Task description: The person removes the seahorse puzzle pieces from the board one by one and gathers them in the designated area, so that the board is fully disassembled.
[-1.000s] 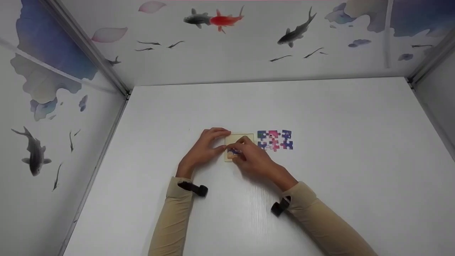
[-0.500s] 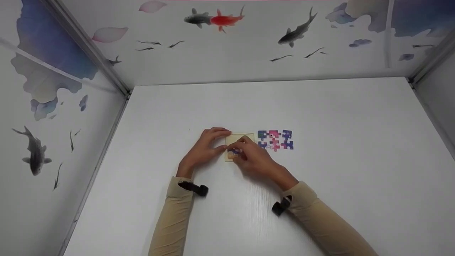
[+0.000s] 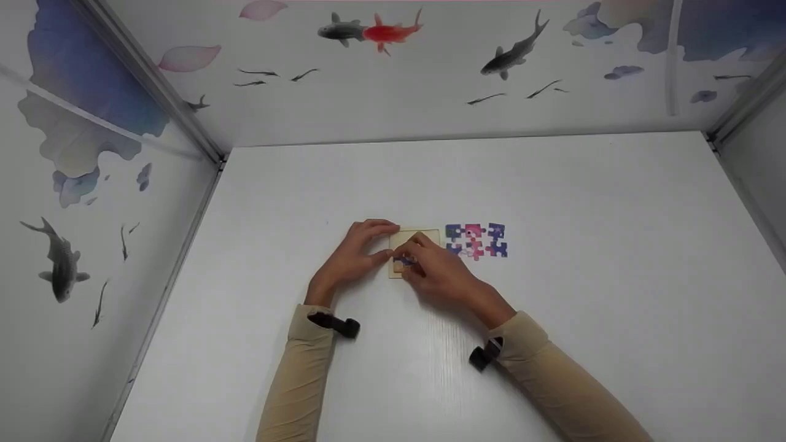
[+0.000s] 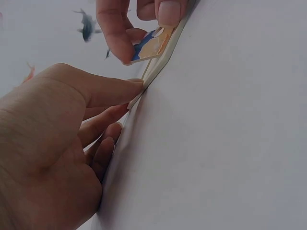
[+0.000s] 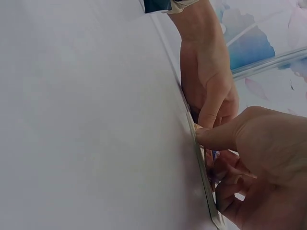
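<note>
A pale wooden puzzle tray [image 3: 414, 236] lies flat on the white table. My left hand [image 3: 351, 261] touches it from the left, thumb on the side edge and fingertips at the far left corner. My right hand [image 3: 443, 273] is over the tray and pinches a puzzle piece [image 4: 152, 46] with blue and tan printing. In the left wrist view that piece sits slightly tilted at the tray's near edge. The right wrist view shows the right thumb [image 5: 218, 135] on the tray's rim [image 5: 205, 179]. My fingers hide much of the tray's inside.
Several loose puzzle pieces [image 3: 473, 232], pink, purple and blue, lie in two rows just right of the tray. White walls [image 3: 430, 110] with printed fish stand behind and at the left of the table [image 3: 589, 276].
Both hands keep nearly the same places. The right fingers shift very slightly over the tray; the tray and the loose pieces stay put.
</note>
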### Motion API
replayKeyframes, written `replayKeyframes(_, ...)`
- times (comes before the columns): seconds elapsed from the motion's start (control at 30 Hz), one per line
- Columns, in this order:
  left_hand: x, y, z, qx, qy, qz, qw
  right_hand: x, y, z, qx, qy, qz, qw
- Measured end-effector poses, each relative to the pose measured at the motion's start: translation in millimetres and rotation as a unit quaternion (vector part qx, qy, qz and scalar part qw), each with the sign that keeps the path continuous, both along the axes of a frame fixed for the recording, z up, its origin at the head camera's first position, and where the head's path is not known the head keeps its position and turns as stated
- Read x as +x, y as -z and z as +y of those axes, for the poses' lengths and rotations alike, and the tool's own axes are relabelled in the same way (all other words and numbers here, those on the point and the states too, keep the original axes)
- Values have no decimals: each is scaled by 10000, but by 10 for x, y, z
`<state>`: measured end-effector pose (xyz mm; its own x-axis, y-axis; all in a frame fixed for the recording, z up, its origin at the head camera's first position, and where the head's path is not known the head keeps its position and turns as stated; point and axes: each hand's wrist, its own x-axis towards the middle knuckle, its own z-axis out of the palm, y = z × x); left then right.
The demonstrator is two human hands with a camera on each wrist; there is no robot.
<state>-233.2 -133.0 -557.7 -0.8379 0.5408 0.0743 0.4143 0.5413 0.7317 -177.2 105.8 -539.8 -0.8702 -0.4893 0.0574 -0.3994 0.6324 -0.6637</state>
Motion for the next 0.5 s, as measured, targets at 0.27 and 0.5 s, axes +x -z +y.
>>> replayKeyframes(0.27,7,-6,5,78,36,55,9999,-25,30,35,-33,-138,56,9999)
replayKeyframes(0.5,22,-12,11,89,-40,81,9999,-16,53,31,142,-123,410,9990)
